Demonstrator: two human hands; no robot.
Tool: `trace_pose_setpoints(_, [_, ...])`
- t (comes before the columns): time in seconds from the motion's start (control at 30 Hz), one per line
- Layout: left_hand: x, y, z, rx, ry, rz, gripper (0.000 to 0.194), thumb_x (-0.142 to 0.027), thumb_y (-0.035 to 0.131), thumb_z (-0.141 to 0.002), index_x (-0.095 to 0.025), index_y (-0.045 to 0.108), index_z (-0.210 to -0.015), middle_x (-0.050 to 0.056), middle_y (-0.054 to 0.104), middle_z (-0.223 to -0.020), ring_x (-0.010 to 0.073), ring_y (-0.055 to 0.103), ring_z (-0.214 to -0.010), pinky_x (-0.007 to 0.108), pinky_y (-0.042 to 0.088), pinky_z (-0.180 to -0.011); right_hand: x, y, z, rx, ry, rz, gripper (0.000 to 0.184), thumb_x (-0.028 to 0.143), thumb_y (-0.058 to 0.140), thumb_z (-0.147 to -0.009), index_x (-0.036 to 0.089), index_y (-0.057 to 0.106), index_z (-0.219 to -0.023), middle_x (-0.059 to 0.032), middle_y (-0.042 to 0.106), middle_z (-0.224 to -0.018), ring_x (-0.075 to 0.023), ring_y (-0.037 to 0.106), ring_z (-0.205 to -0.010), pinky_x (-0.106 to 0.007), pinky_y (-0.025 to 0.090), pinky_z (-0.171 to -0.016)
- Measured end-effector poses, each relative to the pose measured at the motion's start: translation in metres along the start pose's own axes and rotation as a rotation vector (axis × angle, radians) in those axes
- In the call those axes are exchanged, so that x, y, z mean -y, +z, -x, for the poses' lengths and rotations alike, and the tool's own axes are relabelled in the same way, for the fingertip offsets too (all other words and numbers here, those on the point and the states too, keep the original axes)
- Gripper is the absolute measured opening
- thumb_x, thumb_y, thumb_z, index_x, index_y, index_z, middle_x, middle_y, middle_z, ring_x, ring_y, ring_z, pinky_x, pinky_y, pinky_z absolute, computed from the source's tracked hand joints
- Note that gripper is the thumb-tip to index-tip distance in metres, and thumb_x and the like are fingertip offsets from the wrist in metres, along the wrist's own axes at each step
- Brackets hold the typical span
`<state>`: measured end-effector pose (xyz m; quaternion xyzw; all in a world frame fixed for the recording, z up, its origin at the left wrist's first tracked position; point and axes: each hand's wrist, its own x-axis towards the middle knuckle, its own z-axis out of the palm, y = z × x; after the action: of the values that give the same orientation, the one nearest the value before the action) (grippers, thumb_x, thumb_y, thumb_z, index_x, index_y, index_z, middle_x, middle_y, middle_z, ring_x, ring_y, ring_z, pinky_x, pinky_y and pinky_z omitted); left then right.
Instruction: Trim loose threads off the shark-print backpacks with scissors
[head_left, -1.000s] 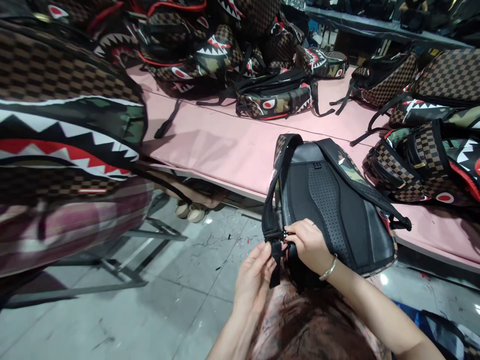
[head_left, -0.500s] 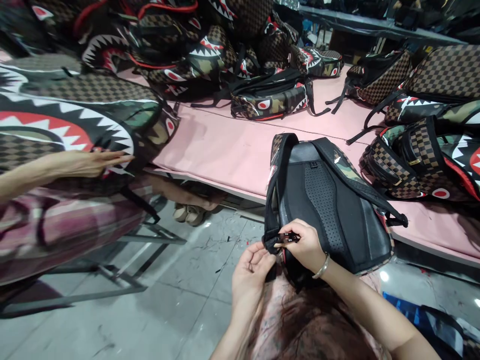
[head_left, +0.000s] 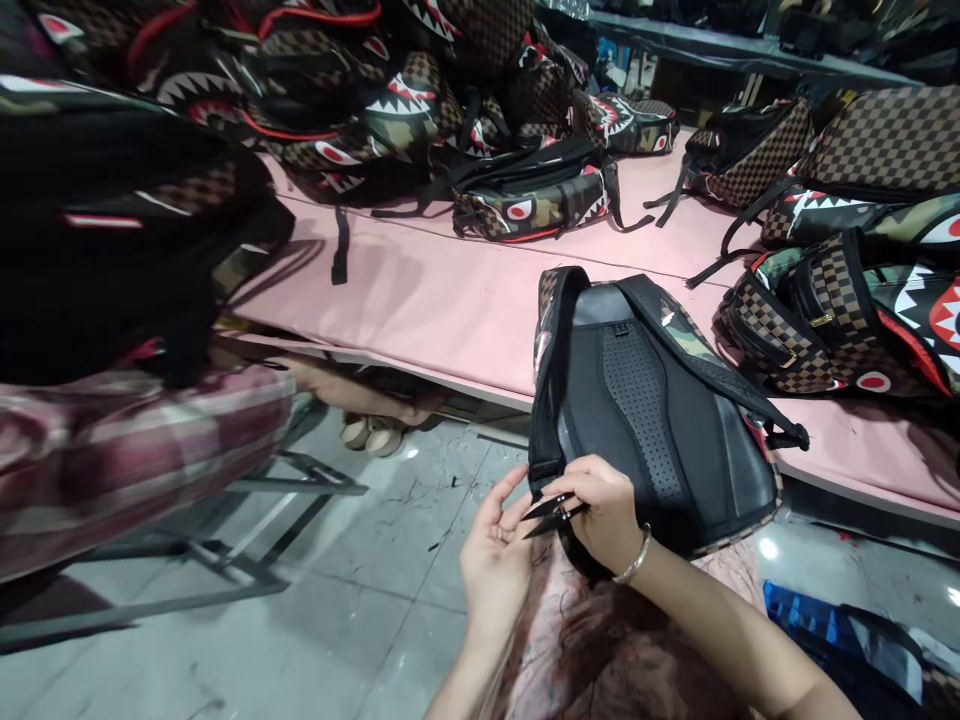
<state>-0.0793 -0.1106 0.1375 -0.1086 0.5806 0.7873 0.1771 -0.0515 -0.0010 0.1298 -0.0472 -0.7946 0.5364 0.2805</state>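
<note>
A black-backed backpack (head_left: 679, 440) leans on the table edge and my lap, its padded back panel and shoulder straps facing me. In my right hand (head_left: 604, 510) is a pair of black thread snips (head_left: 553, 513), blades apart and pointing left. They are close to the lower end of the left shoulder strap (head_left: 547, 430). My left hand (head_left: 496, 550) is beside that strap end, palm up and fingers apart. The blades overlap its fingertips in view, and I cannot tell whether they touch. Any thread there is too small to see.
A pink-topped table (head_left: 420, 290) crosses the view, with several shark-mouth backpacks (head_left: 536, 200) on it. More bags (head_left: 832, 320) lie on the right. At left, a seated person in plaid (head_left: 187, 430) has a dark bag (head_left: 127, 240). A metal frame (head_left: 247, 570) stands on the tiled floor.
My right hand has turned so the snips' blades now point left, and my left fingers have loosened from a pinch. At left, the other person's bag has turned to its dark side.
</note>
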Motion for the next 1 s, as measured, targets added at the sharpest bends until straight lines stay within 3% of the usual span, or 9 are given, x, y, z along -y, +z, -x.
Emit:
trace_pose_setpoints(0.13, [0.0, -0.003, -0.002, 0.022, -0.01, 0.007, 0.057, -0.024, 0.075, -0.061, -0.016, 0.053, -0.113, 0.005, 0.072, -0.08, 0.0143, 0.066, -0.063, 0.021, 0.051, -0.058, 0.004, -0.006, -0.004, 0.073, 0.404, -0.303, 0.017, 0.026, 0.054, -0.078, 0.017, 0.059, -0.065, 0.0027, 0.051, -0.055, -0.0107, 0.048, -0.049, -0.022, 0.04, -0.05])
trace_pose_setpoints(0.2, [0.0, -0.005, -0.003, 0.037, -0.006, 0.017, 0.056, -0.025, 0.075, -0.062, -0.016, 0.054, -0.112, 0.006, 0.072, -0.08, 0.0161, 0.067, -0.068, 0.024, 0.053, -0.065, 0.005, -0.016, -0.007, 0.086, 0.487, -0.267, 0.015, 0.028, 0.055, -0.078, 0.018, 0.057, -0.068, 0.0036, 0.051, -0.056, -0.0106, 0.047, -0.049, -0.022, 0.04, -0.05])
trace_pose_setpoints(0.33, [-0.001, -0.006, -0.005, 0.051, -0.033, 0.034, 0.054, -0.024, 0.076, -0.061, -0.017, 0.055, -0.11, 0.005, 0.072, -0.078, 0.0171, 0.068, -0.071, 0.028, 0.052, -0.071, 0.004, -0.039, -0.006, 0.135, 0.267, 0.117, 0.014, 0.025, 0.059, -0.077, 0.018, 0.059, -0.089, -0.0031, 0.06, -0.086, -0.0166, 0.055, -0.079, -0.027, 0.044, -0.072])
trace_pose_setpoints(0.43, [-0.001, -0.005, -0.004, 0.034, -0.049, 0.041, 0.055, -0.024, 0.078, -0.058, -0.017, 0.057, -0.108, 0.004, 0.072, -0.078, 0.0158, 0.067, -0.067, 0.026, 0.052, -0.069, 0.005, -0.048, -0.003, 0.211, 0.133, 0.271, 0.013, 0.025, 0.049, -0.086, 0.019, 0.058, -0.093, -0.0043, 0.062, -0.086, -0.0175, 0.056, -0.08, -0.028, 0.043, -0.073])
trace_pose_setpoints(0.57, [-0.003, -0.004, -0.002, 0.033, -0.066, 0.064, 0.054, -0.023, 0.079, -0.057, -0.018, 0.057, -0.106, 0.004, 0.072, -0.077, 0.0136, 0.066, -0.063, 0.024, 0.051, -0.068, 0.005, -0.05, -0.003, 0.202, 0.03, 0.4, 0.015, 0.028, 0.048, -0.088, 0.019, 0.06, -0.091, -0.0049, 0.063, -0.083, -0.0192, 0.056, -0.078, -0.029, 0.041, -0.072])
trace_pose_setpoints(0.73, [-0.006, -0.001, -0.003, 0.015, -0.063, 0.081, 0.051, -0.023, 0.079, -0.056, -0.016, 0.058, -0.103, 0.005, 0.071, -0.074, 0.0139, 0.066, -0.066, 0.024, 0.051, -0.068, 0.007, -0.05, 0.003, 0.13, 0.061, 0.44, 0.018, 0.029, 0.047, -0.089, 0.018, 0.06, -0.094, -0.0054, 0.064, -0.084, -0.0184, 0.056, -0.075, -0.029, 0.04, -0.069])
trace_pose_setpoints(1.0, [-0.007, 0.002, 0.0, 0.013, -0.083, 0.056, 0.052, -0.022, 0.08, -0.054, -0.017, 0.059, -0.102, 0.004, 0.072, -0.078, 0.0148, 0.066, -0.068, 0.023, 0.05, -0.065, 0.011, -0.041, 0.003, 0.292, 0.031, 0.499, 0.024, 0.038, 0.045, -0.091, 0.019, 0.06, -0.089, -0.0047, 0.063, -0.082, -0.0187, 0.054, -0.074, -0.028, 0.037, -0.067])
